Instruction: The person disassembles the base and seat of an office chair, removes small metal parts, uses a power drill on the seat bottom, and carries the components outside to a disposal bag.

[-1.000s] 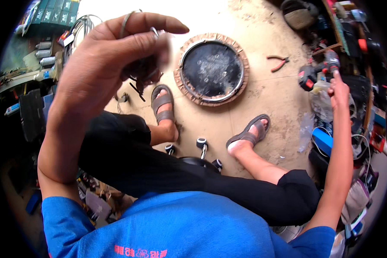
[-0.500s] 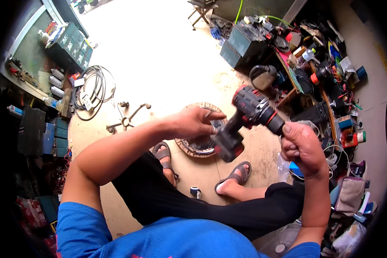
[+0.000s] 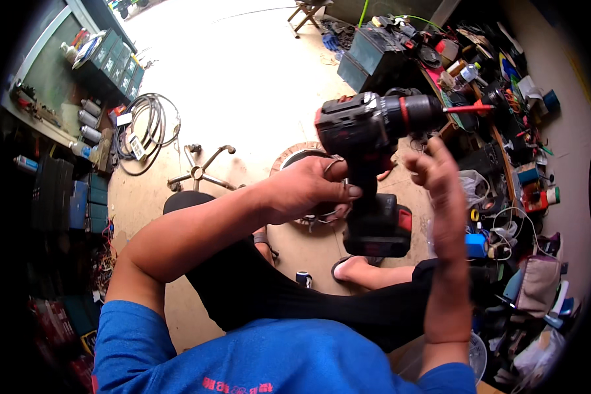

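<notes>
The left hand is wrapped around the handle of a black and red drill. The drill is up off the floor, and its red bit points right. The right hand is near the bit — it is blurry, so I cannot tell if it is open or closed. Past the left hand, a round pad sits low down — a metal base with legs is near it.
</notes>
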### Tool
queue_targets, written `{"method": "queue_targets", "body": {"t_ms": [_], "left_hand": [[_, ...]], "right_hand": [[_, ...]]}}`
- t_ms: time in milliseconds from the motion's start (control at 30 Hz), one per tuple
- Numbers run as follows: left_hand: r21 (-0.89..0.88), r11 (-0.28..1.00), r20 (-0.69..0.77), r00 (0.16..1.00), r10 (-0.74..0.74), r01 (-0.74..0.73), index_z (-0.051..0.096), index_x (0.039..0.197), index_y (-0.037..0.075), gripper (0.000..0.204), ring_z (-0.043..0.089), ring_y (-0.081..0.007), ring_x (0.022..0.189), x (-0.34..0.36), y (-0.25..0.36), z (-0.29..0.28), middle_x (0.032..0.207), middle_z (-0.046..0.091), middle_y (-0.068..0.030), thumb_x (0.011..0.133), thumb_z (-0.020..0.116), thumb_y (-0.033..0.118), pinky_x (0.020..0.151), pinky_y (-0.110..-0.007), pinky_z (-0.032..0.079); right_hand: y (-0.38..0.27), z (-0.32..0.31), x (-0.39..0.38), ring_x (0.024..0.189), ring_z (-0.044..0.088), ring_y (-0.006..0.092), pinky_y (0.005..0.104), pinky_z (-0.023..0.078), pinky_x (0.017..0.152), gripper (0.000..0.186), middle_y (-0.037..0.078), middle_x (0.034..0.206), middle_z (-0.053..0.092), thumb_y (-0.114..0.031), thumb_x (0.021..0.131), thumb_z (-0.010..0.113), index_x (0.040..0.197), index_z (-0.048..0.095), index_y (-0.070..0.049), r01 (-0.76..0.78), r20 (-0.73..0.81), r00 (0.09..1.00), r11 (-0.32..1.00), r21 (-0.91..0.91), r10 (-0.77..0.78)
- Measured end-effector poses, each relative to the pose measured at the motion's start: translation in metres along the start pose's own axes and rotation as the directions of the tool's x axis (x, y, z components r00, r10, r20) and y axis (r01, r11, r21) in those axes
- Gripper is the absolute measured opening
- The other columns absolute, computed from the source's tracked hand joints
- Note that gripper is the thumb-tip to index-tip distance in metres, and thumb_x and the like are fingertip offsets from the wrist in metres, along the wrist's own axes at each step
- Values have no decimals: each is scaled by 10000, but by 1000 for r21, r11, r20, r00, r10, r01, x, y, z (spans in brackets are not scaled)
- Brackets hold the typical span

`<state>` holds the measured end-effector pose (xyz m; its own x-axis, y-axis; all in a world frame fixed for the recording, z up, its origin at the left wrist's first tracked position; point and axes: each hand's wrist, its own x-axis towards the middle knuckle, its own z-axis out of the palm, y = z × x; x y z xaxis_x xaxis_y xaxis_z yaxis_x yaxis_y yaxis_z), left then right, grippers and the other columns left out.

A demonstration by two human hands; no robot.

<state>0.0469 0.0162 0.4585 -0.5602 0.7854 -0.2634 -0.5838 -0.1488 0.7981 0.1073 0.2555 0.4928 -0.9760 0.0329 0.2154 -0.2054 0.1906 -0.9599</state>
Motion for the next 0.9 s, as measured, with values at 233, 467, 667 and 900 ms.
{"method": "queue_targets", "body": {"t_ms": [233,467,667,900], "left_hand": [[385,909,-212,974,-80,159,721,999,-7,191,599,-94,651,21,-30,-6,744,652,-28,997,647,169,598,-252,472],[423,868,-354,929,-107,261,737,1048,7,220,577,-94,613,25,-55,-42,732,655,-34,1006,640,200,572,-263,476],[-52,860,-383,805,453,-508,529,1312,-89,360,636,-118,745,-2,36,-83,928,668,-62,1076,467,175,677,-203,542],[-424,825,-531,841,106,-372,562,1122,-74,240,640,-195,837,60,6,-64,960,643,-136,1078,453,136,749,-278,589]], "right_hand": [[88,72,-8,982,658,223,331,519,877,706,119,1093,685,-476,923,741,1344,491,33,-71,-41,996,991,115,76],[145,67,-47,688,646,111,260,510,600,378,34,831,696,-329,881,824,1014,678,-5,-431,-84,881,864,261,465],[115,17,-41,821,712,144,248,559,649,494,95,1039,742,-235,900,805,1265,608,32,-410,41,912,909,71,408],[143,-9,-15,812,717,239,393,559,747,496,147,909,744,-298,816,874,1123,678,39,-256,-141,967,855,-451,215]]}}
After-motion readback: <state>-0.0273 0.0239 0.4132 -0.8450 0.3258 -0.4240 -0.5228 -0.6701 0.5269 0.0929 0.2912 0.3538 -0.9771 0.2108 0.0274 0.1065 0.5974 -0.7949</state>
